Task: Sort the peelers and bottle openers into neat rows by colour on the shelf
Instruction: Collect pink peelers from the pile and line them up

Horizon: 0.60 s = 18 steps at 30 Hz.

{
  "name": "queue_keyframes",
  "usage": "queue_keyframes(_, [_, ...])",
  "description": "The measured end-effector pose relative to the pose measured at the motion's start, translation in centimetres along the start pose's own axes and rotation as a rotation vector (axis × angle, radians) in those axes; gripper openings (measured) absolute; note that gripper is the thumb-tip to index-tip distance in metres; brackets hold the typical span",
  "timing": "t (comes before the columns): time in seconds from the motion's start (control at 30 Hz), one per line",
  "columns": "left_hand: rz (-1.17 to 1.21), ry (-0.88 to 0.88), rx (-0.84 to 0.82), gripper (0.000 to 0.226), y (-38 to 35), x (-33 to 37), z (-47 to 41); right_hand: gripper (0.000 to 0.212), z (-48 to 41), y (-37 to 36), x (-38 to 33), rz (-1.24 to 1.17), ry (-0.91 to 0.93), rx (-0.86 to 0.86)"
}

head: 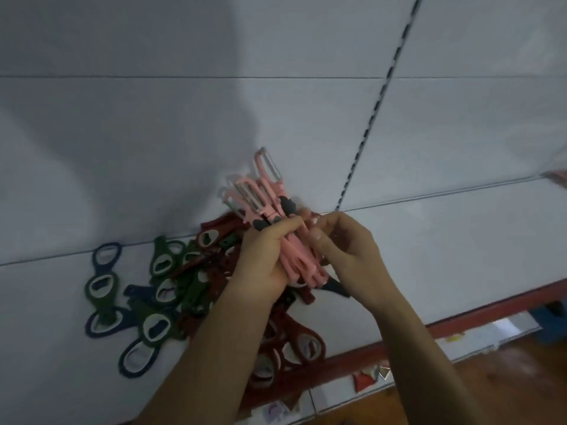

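- I see a bundle of pink peelers [260,197] at the centre of the frame, held above the shelf [429,256].
- Their long axis runs from lower centre up and slightly left, with the blade heads uppermost, fanned toward the back panel [153,118].
- My left hand [264,259] has its fingers wrapped round the handles.
- My right hand [349,256] meets the bundle from the right, with its fingers pinching at the handles.
- The bottle openers [171,289] lie in a loose heap left of and under the hands: blue and green at left, red toward the centre.
- The shelf is white with a red front edge [460,317].
- A slotted upright [374,115] crosses the back panel.
- A wooden floor [506,378] shows at lower right.
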<state>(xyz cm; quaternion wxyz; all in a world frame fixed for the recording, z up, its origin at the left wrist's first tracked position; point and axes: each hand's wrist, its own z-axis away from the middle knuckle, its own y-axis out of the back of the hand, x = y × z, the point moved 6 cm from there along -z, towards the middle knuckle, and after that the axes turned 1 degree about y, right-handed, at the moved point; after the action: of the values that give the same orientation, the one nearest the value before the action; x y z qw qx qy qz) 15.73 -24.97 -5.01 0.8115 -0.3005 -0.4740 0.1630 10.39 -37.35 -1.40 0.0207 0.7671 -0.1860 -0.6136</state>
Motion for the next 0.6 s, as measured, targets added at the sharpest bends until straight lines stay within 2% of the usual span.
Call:
queue_keyframes(0.13, [-0.026,0.129,-0.100,0.017,-7.2,-4.3,-1.0,0.014,-0.1,6.3,1.0,0.076,-0.010,0.099])
queue_keyframes(0.27, [-0.056,0.178,-0.197,0.030,-14.5,-9.0,-1.9,0.019,0.2,15.0,2.1,0.075,-0.073,0.197])
queue_keyframes(0.43, [-0.050,0.203,-0.178,0.010,-22.8,-17.3,-3.6,0.013,1.9,28.5,6.1,0.112,-0.110,0.344])
queue_keyframes(0.53, [-0.019,0.254,-0.159,0.007,-27.6,-22.8,-4.9,0.027,3.6,36.8,8.3,-0.042,-0.175,0.441])
queue_keyframes(0.6, [-0.029,0.295,-0.174,0.005,-30.8,-26.1,-6.1,0.027,4.5,41.5,10.0,-0.179,-0.246,0.458])
